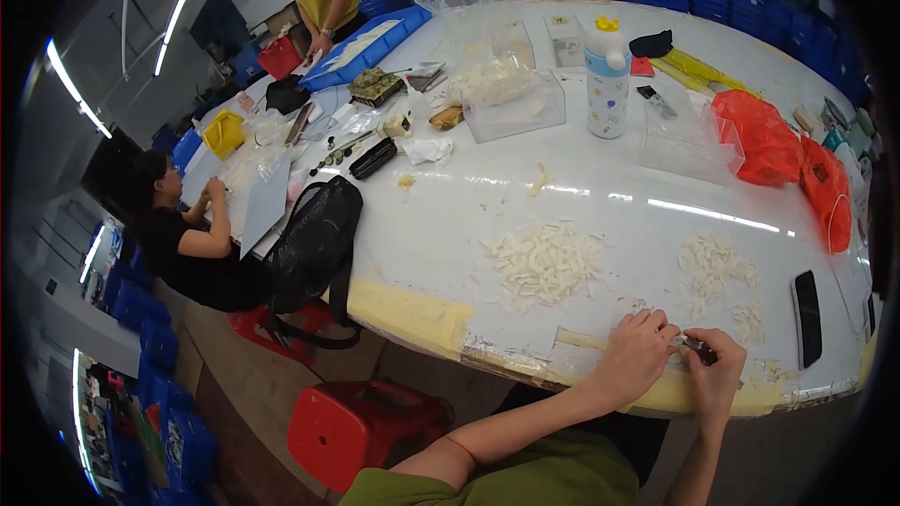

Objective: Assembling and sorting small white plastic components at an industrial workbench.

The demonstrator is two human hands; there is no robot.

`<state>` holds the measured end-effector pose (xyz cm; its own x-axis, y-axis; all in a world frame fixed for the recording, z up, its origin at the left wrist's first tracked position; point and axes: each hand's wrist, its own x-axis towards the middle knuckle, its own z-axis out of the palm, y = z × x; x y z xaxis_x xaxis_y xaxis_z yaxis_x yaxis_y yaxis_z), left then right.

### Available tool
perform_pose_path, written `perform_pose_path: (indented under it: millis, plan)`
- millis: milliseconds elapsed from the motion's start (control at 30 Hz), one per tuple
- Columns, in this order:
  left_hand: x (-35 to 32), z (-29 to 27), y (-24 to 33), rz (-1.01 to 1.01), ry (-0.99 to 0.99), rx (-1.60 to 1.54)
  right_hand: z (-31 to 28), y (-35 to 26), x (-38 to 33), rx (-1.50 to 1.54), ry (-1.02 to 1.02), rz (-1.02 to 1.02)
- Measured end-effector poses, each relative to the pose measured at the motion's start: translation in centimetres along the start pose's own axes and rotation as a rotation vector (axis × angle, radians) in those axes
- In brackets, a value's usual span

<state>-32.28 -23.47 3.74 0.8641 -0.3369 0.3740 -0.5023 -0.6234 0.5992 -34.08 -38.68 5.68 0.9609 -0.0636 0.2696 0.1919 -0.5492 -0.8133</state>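
At the table's near edge, my left hand (637, 359) is closed with its fingers curled down, and whatever is in it is hidden. Close beside it, my right hand (717, 375) grips a small dark tool with a shiny metal part (698, 349); its exact kind does not show. The tool's tip points toward the left fingers. Beyond my hands lies a large heap of small white strip-like pieces (546, 264). A looser heap of similar white pieces (714, 267) spreads to its right, with a small cluster (747, 322) nearer to me.
A black phone (806, 319) lies at the right. Farther back stand a blue-and-white bottle (607, 84), clear boxes (516, 108) and red plastic bags (759, 136). A black mesh bag (319, 234) hangs over the left edge, above a red stool (361, 426). Two other people work across the table.
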Motion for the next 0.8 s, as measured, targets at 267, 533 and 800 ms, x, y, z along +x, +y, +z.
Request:
perform_pose_path:
  millis: [267, 533, 800]
  plan:
    - [0.3, -1.6, 1.1, -0.053, -0.013, -0.112, -0.7, -1.9, -0.2, 0.033, 0.021, 0.056]
    - [1.1, -1.6, 0.2, -0.431, -0.161, -1.182, -0.8, -2.4, -0.4, 0.174, 0.148, -0.003]
    - [1.4, -0.4, -0.7, -0.438, -0.201, -1.368, -1.4, -1.0, -1.1, 0.153, 0.191, -0.020]
